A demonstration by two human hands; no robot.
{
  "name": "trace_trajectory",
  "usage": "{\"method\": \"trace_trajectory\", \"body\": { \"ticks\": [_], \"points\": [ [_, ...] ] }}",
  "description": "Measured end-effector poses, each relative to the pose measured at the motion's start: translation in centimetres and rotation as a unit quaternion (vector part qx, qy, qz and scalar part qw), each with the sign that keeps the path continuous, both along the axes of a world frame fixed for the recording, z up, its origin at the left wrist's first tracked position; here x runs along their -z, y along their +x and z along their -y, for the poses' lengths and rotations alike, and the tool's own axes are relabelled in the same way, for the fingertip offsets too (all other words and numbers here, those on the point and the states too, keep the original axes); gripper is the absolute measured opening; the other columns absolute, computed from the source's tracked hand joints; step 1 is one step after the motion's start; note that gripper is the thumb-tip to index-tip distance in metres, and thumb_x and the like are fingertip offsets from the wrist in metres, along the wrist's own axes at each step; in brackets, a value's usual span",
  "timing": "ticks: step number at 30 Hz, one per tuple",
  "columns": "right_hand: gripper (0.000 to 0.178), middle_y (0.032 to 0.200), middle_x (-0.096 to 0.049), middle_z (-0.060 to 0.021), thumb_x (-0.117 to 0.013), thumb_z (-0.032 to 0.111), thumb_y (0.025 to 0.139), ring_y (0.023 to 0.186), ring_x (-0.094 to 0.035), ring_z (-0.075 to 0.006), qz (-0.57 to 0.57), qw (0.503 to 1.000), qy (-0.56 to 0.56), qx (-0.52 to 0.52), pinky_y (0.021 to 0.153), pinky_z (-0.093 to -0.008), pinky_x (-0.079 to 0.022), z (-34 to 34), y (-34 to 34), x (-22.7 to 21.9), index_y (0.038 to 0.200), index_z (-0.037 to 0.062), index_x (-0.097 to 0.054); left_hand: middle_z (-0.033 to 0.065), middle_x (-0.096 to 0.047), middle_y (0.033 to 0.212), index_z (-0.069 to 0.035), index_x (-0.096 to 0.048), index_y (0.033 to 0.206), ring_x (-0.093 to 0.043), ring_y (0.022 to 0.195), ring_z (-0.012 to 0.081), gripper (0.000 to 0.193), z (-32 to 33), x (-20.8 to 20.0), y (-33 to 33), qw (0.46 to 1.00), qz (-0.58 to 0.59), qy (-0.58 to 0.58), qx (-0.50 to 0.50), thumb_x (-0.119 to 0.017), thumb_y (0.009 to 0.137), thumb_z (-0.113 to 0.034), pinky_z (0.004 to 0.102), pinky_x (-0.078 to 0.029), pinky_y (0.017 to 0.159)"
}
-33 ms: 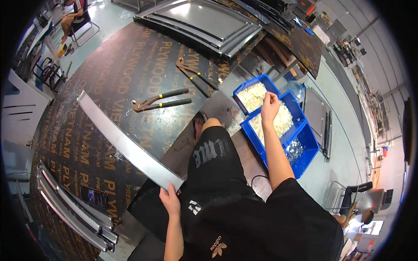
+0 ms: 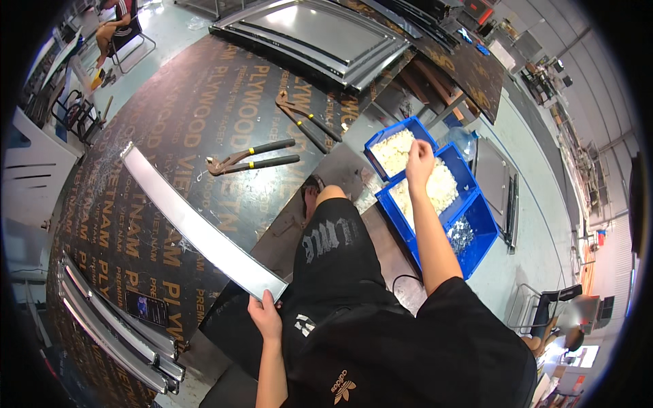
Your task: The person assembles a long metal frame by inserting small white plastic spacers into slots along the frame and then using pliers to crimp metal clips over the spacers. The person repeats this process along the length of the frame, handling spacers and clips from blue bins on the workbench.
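Observation:
My left hand (image 2: 266, 315) grips the near end of a long silvery metal strip (image 2: 197, 234). The strip lies slantwise over the dark printed plywood table (image 2: 224, 88), its far end toward the left. My right hand (image 2: 421, 160) is above the blue bins, fingers pinched together; whatever they hold is too small to make out. Small pale pieces fill the upper bin (image 2: 373, 162) and much of the larger blue bin (image 2: 405, 230) under my right forearm. Two pairs of pincers with black, yellow-banded handles, the nearer pincers (image 2: 255, 156) and the farther pincers (image 2: 306, 122), rest on the table.
Several metal strips (image 2: 112, 333) and a dark phone-like rectangle (image 2: 146, 308) lie at the table's near left. Framed metal panels (image 2: 320, 41) are stacked at the far edge. The lower blue compartment (image 2: 484, 238) holds small clear bits. Other people sit at far left and right.
My right hand has shifted slightly to the left above the bins. The left hand and the metal strip look unmoved.

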State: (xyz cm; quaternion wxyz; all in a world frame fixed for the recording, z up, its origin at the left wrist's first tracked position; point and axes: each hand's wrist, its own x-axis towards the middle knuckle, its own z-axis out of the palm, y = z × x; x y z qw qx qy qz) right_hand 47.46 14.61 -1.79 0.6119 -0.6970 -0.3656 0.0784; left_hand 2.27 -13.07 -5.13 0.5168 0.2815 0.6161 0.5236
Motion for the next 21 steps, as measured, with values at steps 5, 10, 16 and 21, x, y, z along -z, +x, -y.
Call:
{"method": "trace_trajectory", "body": {
  "ticks": [5, 10, 16, 21],
  "points": [
    [0.027, 0.096, -0.078, -0.0158, -0.071, 0.028, 0.099, 0.087, -0.076, -0.0307, 0.268, 0.921, -0.205, -0.195, 0.08, -0.0414, -0.059, -6.0, 3.2, 3.0, 0.116, 0.007, -0.076, 0.0069, -0.068, 0.085, 0.001, -0.063, 0.11, -0.061, 0.066, 0.0111, 0.031, -1.1, 2.3, -0.8, 0.995, 0.01, 0.099, -0.018, -0.049, 0.115, -0.026, 0.028, -0.05, 0.059],
    [0.054, 0.131, -0.072, -0.0263, -0.071, 0.022, 0.091, 0.12, -0.068, -0.0461, 0.488, 0.736, -0.344, -0.319, 0.104, -0.0505, -0.055, -9.1, 7.2, 9.6, 0.142, 0.0044, -0.064, 0.0036, -0.068, 0.084, 0.001, -0.066, 0.11, -0.059, 0.064, 0.0088, 0.037, -1.4, 2.3, -0.3, 0.996, 0.014, 0.068, -0.052, -0.048, 0.116, -0.031, 0.026, -0.048, 0.058],
    [0.028, 0.105, -0.079, -0.0217, -0.065, 0.018, 0.092, 0.096, -0.076, -0.043, 0.388, 0.826, -0.348, -0.214, 0.087, -0.0517, -0.059, -9.4, 8.5, 11.0, 0.115, 0.0097, -0.077, 0.0013, -0.061, 0.072, -0.003, -0.063, 0.083, -0.054, 0.061, 0.0068, 0.044, -1.7, 1.3, 0.1, 0.993, 0.098, 0.031, -0.05, -0.06, 0.113, -0.035, 0.0282, -0.046, 0.057],
    [0.02, 0.101, -0.079, -0.0197, -0.078, 0.016, 0.087, 0.099, -0.077, -0.0384, 0.425, 0.798, -0.389, -0.179, 0.088, -0.0482, -0.058, -10.1, 10.1, 10.3, 0.102, 0.0044, -0.077, 0.0019, -0.058, 0.065, -0.003, -0.059, 0.084, -0.059, 0.056, 0.0108, 0.053, -2.5, 2.2, 0.0, 1.0, 0.006, 0.009, -0.013, -0.055, 0.114, -0.047, 0.0304, -0.048, 0.054]
  ]
}}
